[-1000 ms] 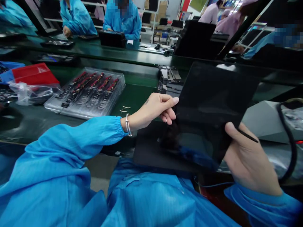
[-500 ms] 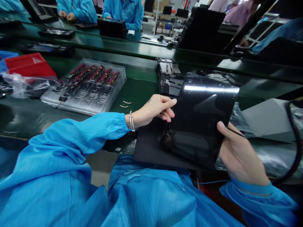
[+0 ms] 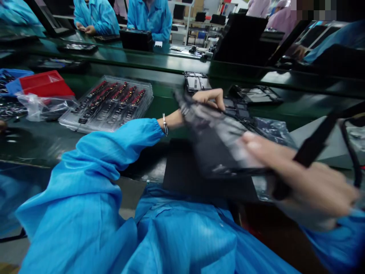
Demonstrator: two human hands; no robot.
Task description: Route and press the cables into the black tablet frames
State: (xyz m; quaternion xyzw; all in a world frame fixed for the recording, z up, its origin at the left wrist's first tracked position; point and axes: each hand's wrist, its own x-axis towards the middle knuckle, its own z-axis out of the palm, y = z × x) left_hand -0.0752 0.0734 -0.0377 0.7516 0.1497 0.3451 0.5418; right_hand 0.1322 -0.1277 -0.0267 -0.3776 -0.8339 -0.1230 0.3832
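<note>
A black tablet-like device (image 3: 211, 148) is tilted above a dark mat (image 3: 179, 171) at the table's front edge. Its inner side, with grey and silver parts, faces me, smeared by motion. Behind its far edge, my left hand (image 3: 209, 98) is closed with bent fingers on the device; its fingertips are partly hidden. My right hand (image 3: 302, 179), blurred, grips a dark stick-like tool (image 3: 312, 146) whose kind I cannot make out. The index finger of that hand reaches over the device's right side. Further back lie opened devices (image 3: 196, 82) showing internal parts.
At left stands a clear tray (image 3: 110, 102) with rows of small red-and-black parts. Beyond it are a red bin (image 3: 47, 84), a blue bin (image 3: 14, 85) and a plastic bag (image 3: 40, 108). A grey box (image 3: 316, 137) is at right. Co-workers in blue sit across the line.
The device has turned from its glossy dark face to its inner side and tilted lower. My left hand has moved behind its far edge. The right hand has swung inward, showing the dark tool.
</note>
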